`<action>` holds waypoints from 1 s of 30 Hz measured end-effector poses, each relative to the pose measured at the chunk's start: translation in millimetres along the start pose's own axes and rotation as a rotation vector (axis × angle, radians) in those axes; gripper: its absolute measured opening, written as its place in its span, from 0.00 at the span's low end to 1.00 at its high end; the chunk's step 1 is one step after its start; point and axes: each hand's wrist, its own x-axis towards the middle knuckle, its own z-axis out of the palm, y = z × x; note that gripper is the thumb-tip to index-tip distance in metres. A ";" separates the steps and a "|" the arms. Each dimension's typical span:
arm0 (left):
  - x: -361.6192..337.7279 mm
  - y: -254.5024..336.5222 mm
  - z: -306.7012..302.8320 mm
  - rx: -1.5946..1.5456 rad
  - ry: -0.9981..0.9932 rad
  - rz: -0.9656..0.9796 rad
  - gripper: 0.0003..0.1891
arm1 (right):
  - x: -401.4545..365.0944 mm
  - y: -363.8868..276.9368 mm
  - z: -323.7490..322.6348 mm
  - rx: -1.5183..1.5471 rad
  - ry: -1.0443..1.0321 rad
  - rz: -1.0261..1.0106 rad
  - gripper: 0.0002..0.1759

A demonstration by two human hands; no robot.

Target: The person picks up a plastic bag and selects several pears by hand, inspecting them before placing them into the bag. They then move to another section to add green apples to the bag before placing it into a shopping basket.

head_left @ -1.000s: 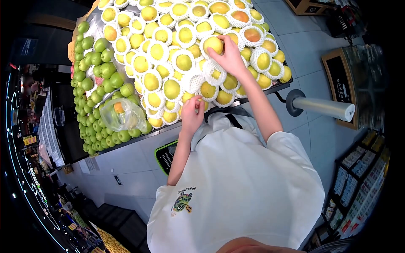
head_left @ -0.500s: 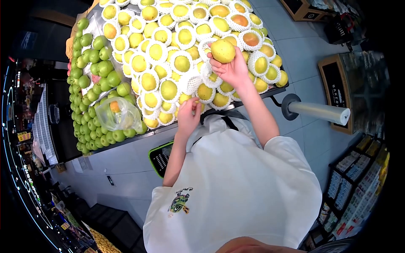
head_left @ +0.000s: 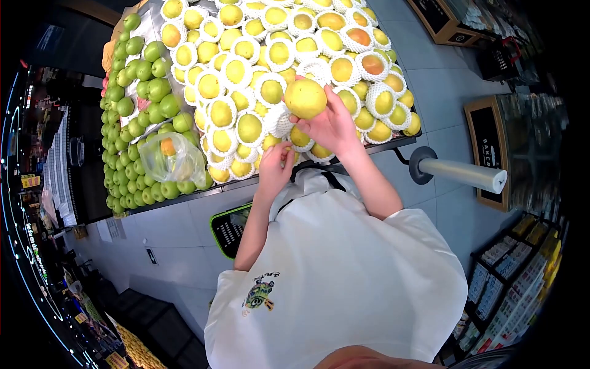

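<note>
Yellow fruit [head_left: 305,98], one, unwrapped: in the right hand [head_left: 332,128], raised over the netted stock [head_left: 236,71]; near round, long axis not to be told. Right hand: part open, digits curved about the fruit's near and right sides, firm hold. Left hand [head_left: 275,167]: fingers curled, thumb near fingertips, by the front edge of the stand [head_left: 393,144]; whether anything is pinched, cannot tell. Bearing: yellow fruit lies beyond the left hand and to its right, the two apart. Bag [head_left: 185,167], clear, part filled: on the apples [head_left: 158,90], left of both hands, left hand the nearer
</note>
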 end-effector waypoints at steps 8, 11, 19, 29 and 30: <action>0.5 -0.5 0.0 -0.007 -0.008 -0.012 0.10 | -3.5 -0.2 -12.6 -0.581 -0.057 -0.252 0.43; 0.3 -0.4 0.8 -0.016 -0.003 -0.009 0.09 | -8.3 2.4 -3.0 -0.873 0.044 -0.276 0.46; 2.9 35.1 -19.1 -0.320 0.269 -0.007 0.25 | -15.1 20.1 5.4 -0.982 -0.024 -0.374 0.36; 25.7 64.4 -52.5 -0.177 0.302 0.224 0.51 | -11.5 40.7 6.4 -0.910 -0.114 -0.272 0.36; 25.5 65.9 -54.6 -0.175 0.306 0.221 0.51 | -10.0 42.9 4.1 -0.909 -0.117 -0.268 0.36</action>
